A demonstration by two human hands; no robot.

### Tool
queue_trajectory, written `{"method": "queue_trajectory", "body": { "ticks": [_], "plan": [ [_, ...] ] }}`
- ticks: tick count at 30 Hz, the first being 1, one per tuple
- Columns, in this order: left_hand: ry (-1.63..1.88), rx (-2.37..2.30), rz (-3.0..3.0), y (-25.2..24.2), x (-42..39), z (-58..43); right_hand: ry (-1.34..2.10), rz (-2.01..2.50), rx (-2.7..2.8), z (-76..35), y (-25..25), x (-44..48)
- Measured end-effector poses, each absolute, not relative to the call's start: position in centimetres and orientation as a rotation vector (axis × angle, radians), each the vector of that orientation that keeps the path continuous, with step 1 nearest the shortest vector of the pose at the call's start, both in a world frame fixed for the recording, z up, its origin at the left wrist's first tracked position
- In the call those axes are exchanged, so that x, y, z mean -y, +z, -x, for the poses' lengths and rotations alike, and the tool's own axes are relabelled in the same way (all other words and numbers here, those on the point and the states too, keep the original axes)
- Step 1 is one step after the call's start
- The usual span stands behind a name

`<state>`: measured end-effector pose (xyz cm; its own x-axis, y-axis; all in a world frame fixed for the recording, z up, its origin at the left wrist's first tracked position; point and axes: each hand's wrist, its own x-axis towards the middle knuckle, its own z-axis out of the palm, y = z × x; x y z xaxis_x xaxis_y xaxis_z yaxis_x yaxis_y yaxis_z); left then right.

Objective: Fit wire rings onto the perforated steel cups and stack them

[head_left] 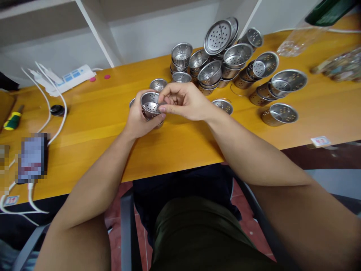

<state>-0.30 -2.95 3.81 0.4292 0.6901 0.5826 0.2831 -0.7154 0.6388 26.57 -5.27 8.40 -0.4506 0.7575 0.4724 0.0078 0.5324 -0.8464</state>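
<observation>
My left hand (138, 119) is wrapped round a small perforated metal cup (150, 103), its open mouth facing up toward me. My right hand (180, 99) reaches over from the right, thumb and forefinger pinched at the cup's rim; whether they grip the rim or something small, I cannot tell. Another metal cup (158, 84) stands just behind my hands, and one more (224, 106) is partly hidden by my right wrist. Several stacked perforated cups (210, 73) crowd the table beyond.
Round perforated lids (217, 37) lean on the stacks at the back. A single cup (279, 114) stands right. A power strip (72, 79), cables, a screwdriver (14, 118) and a phone (32, 158) lie left. A clear plastic bottle (299, 39) is at the far right on the wooden table (98, 124).
</observation>
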Motion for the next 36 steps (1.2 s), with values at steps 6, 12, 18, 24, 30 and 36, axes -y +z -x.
{"method": "queue_trajectory", "body": {
  "ticks": [6, 12, 18, 24, 30, 36],
  "plan": [
    [1.303, -0.974, -2.161, 3.1, 1.9, 0.7, 0.621, 0.741, 1.923, -26.9, 7.8, 5.1],
    [1.259, -0.939, -2.207, 3.0, 1.6, 0.9, 0.421, 0.703, 2.153, -26.5, 6.8, 5.3],
    [1.225, -0.865, -2.265, 2.4, 1.5, 0.6, 0.399, 0.714, 2.121, -25.4, 6.1, 5.3],
    [1.172, -0.835, -2.308, 2.5, 0.8, 1.1, 0.395, 0.784, 2.115, -26.5, 7.7, 5.7],
    [1.201, -0.928, -2.376, 4.2, -0.9, 4.7, 0.405, 1.233, 2.119, -31.9, 9.8, 5.2],
    [1.125, -1.208, -2.255, 3.1, -3.6, 8.8, 0.269, 1.546, 2.133, -32.6, 8.2, 3.8]
  ]
}}
